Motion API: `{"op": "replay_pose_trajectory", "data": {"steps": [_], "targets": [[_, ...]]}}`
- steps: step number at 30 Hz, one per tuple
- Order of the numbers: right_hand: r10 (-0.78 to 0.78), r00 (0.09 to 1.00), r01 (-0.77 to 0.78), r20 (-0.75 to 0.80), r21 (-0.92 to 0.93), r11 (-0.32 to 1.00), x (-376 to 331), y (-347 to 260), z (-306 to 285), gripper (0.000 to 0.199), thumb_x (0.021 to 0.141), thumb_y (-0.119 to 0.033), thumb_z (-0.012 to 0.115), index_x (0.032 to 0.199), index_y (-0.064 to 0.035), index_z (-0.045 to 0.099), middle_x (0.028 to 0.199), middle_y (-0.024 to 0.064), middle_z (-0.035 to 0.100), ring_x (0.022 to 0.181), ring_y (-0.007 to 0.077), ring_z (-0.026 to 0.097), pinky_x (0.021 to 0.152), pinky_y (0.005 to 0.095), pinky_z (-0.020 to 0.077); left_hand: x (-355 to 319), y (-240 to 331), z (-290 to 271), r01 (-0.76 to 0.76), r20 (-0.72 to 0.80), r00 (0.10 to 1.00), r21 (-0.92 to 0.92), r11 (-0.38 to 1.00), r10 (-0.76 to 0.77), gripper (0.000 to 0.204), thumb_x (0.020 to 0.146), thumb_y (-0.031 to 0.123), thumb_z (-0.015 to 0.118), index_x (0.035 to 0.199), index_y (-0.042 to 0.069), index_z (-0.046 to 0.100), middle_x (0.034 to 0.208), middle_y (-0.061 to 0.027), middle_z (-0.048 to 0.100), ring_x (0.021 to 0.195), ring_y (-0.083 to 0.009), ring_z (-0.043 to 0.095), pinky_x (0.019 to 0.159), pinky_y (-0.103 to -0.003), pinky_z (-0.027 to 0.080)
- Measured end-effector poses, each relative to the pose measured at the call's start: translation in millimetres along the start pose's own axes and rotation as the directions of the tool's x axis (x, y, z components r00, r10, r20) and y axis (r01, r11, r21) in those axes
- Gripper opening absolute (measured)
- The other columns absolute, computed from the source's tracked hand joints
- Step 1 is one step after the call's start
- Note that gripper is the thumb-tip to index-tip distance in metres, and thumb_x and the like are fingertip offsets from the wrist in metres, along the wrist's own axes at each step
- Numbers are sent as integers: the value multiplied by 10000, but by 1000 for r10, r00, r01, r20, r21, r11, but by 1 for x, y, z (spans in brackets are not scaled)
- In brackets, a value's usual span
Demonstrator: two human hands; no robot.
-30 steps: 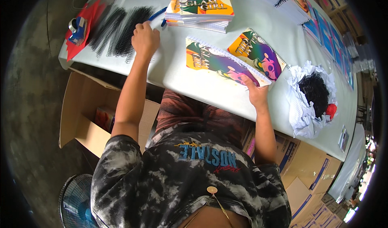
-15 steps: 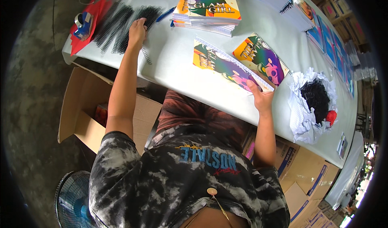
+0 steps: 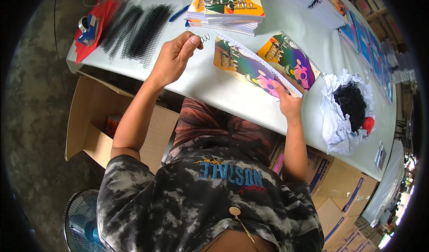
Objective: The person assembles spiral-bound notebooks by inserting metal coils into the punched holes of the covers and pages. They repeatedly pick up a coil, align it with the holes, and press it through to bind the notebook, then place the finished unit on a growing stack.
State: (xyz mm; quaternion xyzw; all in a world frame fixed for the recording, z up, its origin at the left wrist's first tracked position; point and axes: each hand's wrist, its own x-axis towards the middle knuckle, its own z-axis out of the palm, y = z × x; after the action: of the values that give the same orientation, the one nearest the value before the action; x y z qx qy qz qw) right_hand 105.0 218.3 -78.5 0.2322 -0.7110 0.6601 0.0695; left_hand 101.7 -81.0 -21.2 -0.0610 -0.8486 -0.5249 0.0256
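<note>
Left grip: left hand (image 3: 174,58), just left of upper centre, was closed on a thin black coil (image 3: 205,38). Only a short curl showed past the thumb; the rest was hidden by the fist, so I couldn't judge length or straightness.
Right grip: right hand (image 3: 289,100), right of centre, pinched the lower-right end of the held notebook (image 3: 246,66), thumb on the cover.
Notebook position: mid-frame over the desk (image 3: 196,87), white page edge facing upper right, apart from the coil. Couldn't tell whether its left end touched the cloth.
Coil risk: loops could bend or flatten; cause would be too hard a squeeze in the fist.
Page risk: sheets could fan or slide out of line; cause, a hold at one end only.
Neighbour risk: the second notebook (image 3: 290,58) lay just behind, partly overlapped in view. A swing up and right could shove it or catch its spiral edge.
Bundle risk: the coil bundles (image 3: 149,33), upper left, lay loose near the left forearm. A backward sweep could tangle or scatter them.
Stack risk: notebook stack (image 3: 232,6), top centre, sat unevenly; a knock could slide the top copies.
</note>
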Motion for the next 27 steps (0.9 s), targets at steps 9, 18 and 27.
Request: {"op": "replay_pose_trajectory", "data": {"steps": [9, 18, 27], "targets": [[-7, 1000, 7, 15, -25, 1000, 3, -5, 1, 273, 810, 49, 580, 1083, 44, 595, 981, 107, 653, 855, 116, 599, 777, 230, 467, 21, -2, 4, 13, 132, 991, -25, 1000, -10, 426, 922, 398, 454, 787, 11, 569, 608, -12, 452, 592, -83, 412, 558, -227, 366], [-90, 990, 96, 112, -45, 994, 8, -6, -3, 264, 815, 40, 571, 1078, 50, 594, 979, 124, 656, 868, 143, 617, 781, 244, 480, 44, 17, -18, 185, 297, 947, -191, 964, -123, 307, 918, 308, 490, 789, 37, 556, 671, 7, 509, 609, -51, 441, 539, -173, 335], [-95, 992, 102, 82, -83, 991, 0, -12, 8, 264, 802, 1, 604, 1063, 43, 601, 997, 137, 651, 869, 186, 642, 758, 264, 506, 40, 47, -24, -565, 442, 824, 601, 565, 354, 181, 772, 142, 650, 918, 52, 594, 976, -87, 606, 933, -241, 555, 826, -344, 416]]}}
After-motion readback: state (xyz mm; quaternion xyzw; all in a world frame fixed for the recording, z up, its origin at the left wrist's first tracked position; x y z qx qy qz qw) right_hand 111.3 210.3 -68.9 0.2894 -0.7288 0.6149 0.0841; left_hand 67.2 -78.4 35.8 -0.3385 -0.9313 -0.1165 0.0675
